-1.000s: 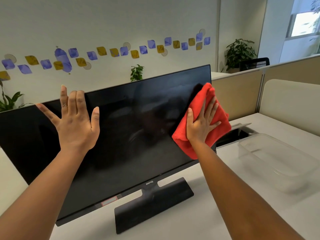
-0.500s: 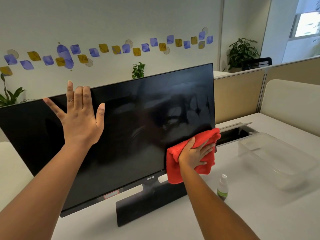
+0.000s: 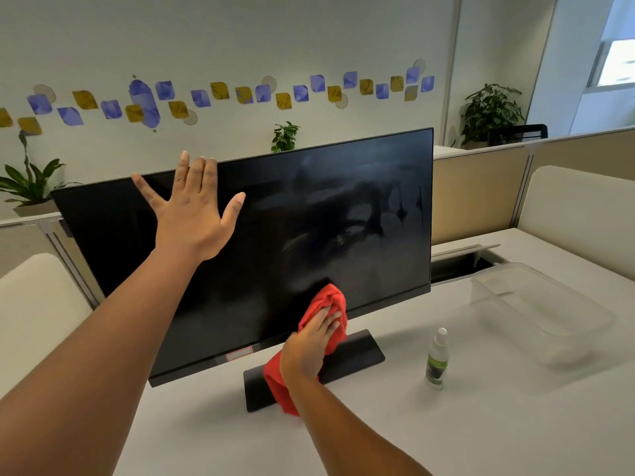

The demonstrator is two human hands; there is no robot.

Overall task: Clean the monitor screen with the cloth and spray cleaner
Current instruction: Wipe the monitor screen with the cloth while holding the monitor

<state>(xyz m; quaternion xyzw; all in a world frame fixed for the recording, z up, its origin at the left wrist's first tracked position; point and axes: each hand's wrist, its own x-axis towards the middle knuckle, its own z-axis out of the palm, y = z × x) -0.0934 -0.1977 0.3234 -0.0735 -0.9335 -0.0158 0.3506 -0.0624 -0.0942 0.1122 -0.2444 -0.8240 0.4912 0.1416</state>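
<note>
On the counter [image 3: 446, 424], the monitor [image 3: 240, 255] stands tilted on its stand, dark, with hazy streaks still showing at upper right. Right hand [image 3: 309, 345] presses the bunched red cloth [image 3: 326, 300] against the bottom edge; left hand [image 3: 192, 214] is spread flat, grasping nothing, near the top edge. Pushing hard so low could rock the stand or leave fresh smears. Spray bottle [image 3: 437, 359] stands near the base, easily knocked by the wiping arm.

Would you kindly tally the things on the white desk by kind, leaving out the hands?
Monitor: 1
Red cloth: 1
Spray bottle: 1
Clear plastic container: 1
Total: 4
</note>
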